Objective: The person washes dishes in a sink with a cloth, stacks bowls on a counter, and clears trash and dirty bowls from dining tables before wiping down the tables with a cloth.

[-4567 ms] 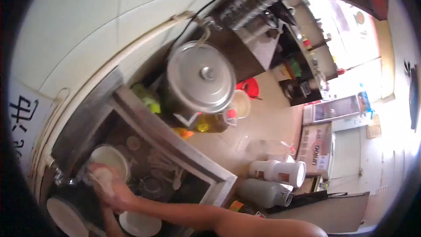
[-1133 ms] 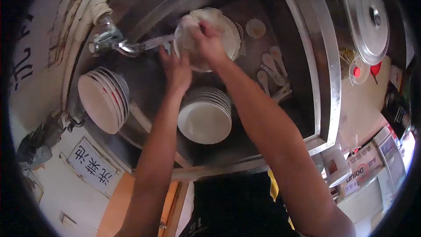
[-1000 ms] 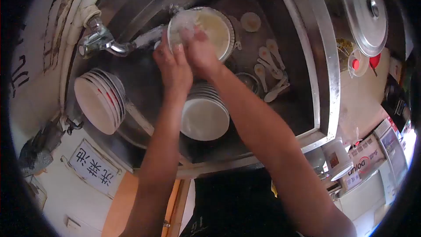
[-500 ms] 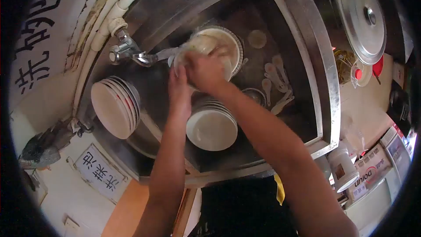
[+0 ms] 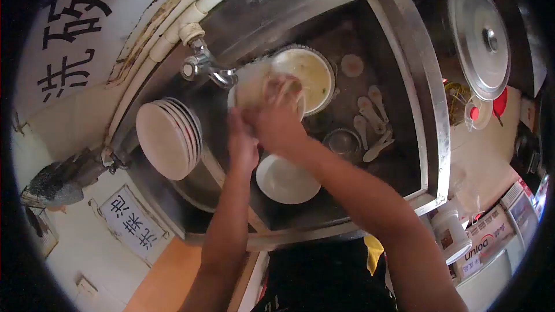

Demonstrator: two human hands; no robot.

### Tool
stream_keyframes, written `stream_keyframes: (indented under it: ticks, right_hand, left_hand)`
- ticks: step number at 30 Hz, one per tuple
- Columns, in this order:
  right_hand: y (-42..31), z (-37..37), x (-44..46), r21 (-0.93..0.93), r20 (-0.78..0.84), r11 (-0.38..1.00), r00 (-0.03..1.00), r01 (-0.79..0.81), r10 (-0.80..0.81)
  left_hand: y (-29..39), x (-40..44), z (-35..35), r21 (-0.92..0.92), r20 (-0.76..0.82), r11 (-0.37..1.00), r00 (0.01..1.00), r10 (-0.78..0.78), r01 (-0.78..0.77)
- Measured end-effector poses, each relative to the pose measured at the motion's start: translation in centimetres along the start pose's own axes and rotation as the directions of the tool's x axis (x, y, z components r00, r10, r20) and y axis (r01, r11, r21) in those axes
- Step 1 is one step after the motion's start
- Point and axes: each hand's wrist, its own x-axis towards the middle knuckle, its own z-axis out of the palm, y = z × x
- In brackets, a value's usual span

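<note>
My left hand (image 5: 243,147) grips the near edge of a white bowl (image 5: 250,84), which is tilted under the tap and blurred by motion. My right hand (image 5: 281,124) reaches over that bowl, fingers curled in at its right side. The fingertips are smeared, and whatever they may hold cannot be made out. Just right of it stands a round white basin (image 5: 330,84) of cloudy, yellowish liquid. Below my hands sits a white bowl (image 5: 288,180), partly covered by my right hand and wrist.
A metal tap (image 5: 205,69) juts from the wall-side pipe. White dishes (image 5: 165,141) lean stacked at the sink's left. Several white spoons (image 5: 370,115) and a clear glass bowl (image 5: 342,143) lie in the sink's right part. The metal sink rim (image 5: 425,81) borders the right side.
The held bowl has shifted left off the basin, showing more of its liquid. My view has moved a little. The water stream seen at the tap earlier no longer shows clearly.
</note>
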Motion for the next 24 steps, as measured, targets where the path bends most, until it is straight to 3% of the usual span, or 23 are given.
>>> stream_keyframes:
  ticks: [1,3,4,6,7,8,9,11,13,14,15,17,19,21,22,23,24]
  right_hand:
    - [-0.5,-0.7,-1.4,-0.011,-0.002,1.0,1.0,0.005,-0.005]
    - [-0.1,-1.8,-4.6,-0.029,-0.367,0.992,0.922,0.122,-0.124]
    - [0.1,-2.6,-6.0,-0.037,-0.362,0.991,0.922,0.13,-0.134]
    - [0.4,-3.7,-7.6,0.394,-0.109,0.901,0.964,-0.181,0.241]
    - [0.7,-2.5,-7.3,0.387,-0.1,0.906,0.969,-0.173,0.228]
    - [1.5,-0.4,-6.8,0.71,-0.175,0.687,0.906,-0.155,0.385]
    - [2.0,1.1,-6.4,0.926,-0.173,0.373,0.816,-0.055,0.551]
    - [4.2,1.1,-4.2,0.905,-0.17,0.413,0.806,-0.1,0.567]
    - [7.3,-0.3,-1.7,0.883,-0.166,0.448,0.797,-0.143,0.581]
    - [9.1,-1.2,-0.4,0.773,-0.221,0.621,0.861,-0.132,0.458]
    - [10.2,-1.8,0.5,0.634,-0.25,0.767,0.911,-0.102,0.328]
    - [10.1,-2.5,1.2,0.677,-0.224,0.729,0.913,-0.105,0.34]
    - [9.1,-2.8,1.5,0.702,-0.228,0.708,0.914,-0.084,0.335]
    - [5.8,1.5,0.1,0.975,-0.151,0.217,0.591,-0.041,0.792]
    - [5.3,4.7,0.0,0.976,-0.201,0.101,0.602,0.195,0.773]
    - [5.7,3.7,-0.1,0.976,-0.197,0.097,0.601,0.195,0.774]
    - [6.7,1.6,-0.6,0.949,-0.21,0.314,0.711,-0.016,0.671]
  left_hand:
    - [0.2,0.3,0.1,-0.107,-0.015,0.994,1.0,0.02,-0.022]
    - [-0.5,0.4,-0.1,-0.181,-0.033,0.983,0.999,0.022,-0.028]
    - [-0.9,0.3,-0.2,-0.243,-0.052,0.97,0.999,0.016,-0.029]
    - [-0.5,-1.2,1.2,-0.296,0.022,0.955,0.999,0.04,-0.032]
    - [-0.5,-2.0,2.0,-0.334,0.099,0.942,0.993,0.067,-0.03]
    - [-1.0,-2.7,3.0,-0.346,0.087,0.938,0.994,0.07,-0.035]
    - [-1.6,-3.4,4.1,-0.271,-0.003,0.962,1.0,-0.017,0.016]
    - [-2.2,-3.2,4.1,-0.197,-0.102,0.978,0.99,-0.094,0.072]
    - [-3.0,-1.7,2.6,0.159,0.017,0.949,0.962,0.273,-0.272]
    - [-0.4,-1.8,1.7,0.187,0.153,0.959,0.971,0.184,-0.212]
    - [1.9,-1.2,1.2,0.192,0.155,0.958,0.97,0.185,-0.214]
    - [4.8,-0.5,0.5,0.484,0.394,0.819,0.913,0.108,-0.307]
    - [2.8,0.0,1.0,0.368,0.389,0.894,0.916,0.102,-0.256]
    - [-2.7,-1.0,2.9,0.151,0.083,0.898,0.911,0.404,-0.412]
    - [-4.0,-0.6,2.5,0.152,0.084,0.895,0.908,0.411,-0.419]
    - [-5.3,-0.4,1.9,0.205,0.082,0.914,0.937,0.34,-0.35]
    - [-6.3,-0.5,1.1,0.26,0.073,0.927,0.963,0.259,-0.269]
